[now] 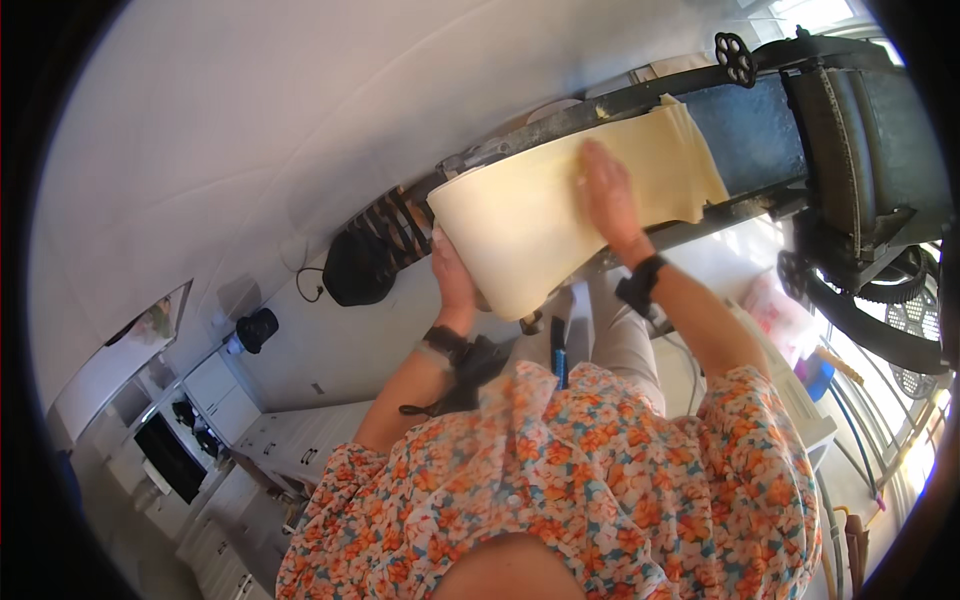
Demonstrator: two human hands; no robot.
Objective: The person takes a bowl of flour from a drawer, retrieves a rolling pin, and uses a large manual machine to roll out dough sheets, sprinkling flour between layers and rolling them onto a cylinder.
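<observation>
A wide pale-yellow sheet of dough (525, 217) lies along the metal bed (742, 135) of a dark rolling machine. Its left end is rounded over like a fold, and its right end is ragged with layered edges. My left hand (453, 274) holds that rounded left end, the thumb at the edge and the fingers hidden behind the sheet. On top of the sheet, near its middle, rests my right hand (606, 191), flat and slightly blurred, gripping nothing. Dark bands circle both wrists.
To the right stand the machine's roller housing (847, 165), a black handwheel (735, 60) and a large dark wheel (862, 315). A black motor-like part (360, 266) sits beyond the left end. White cabinets (300, 439) line the lower left. A plastic bag (780, 307) lies at right.
</observation>
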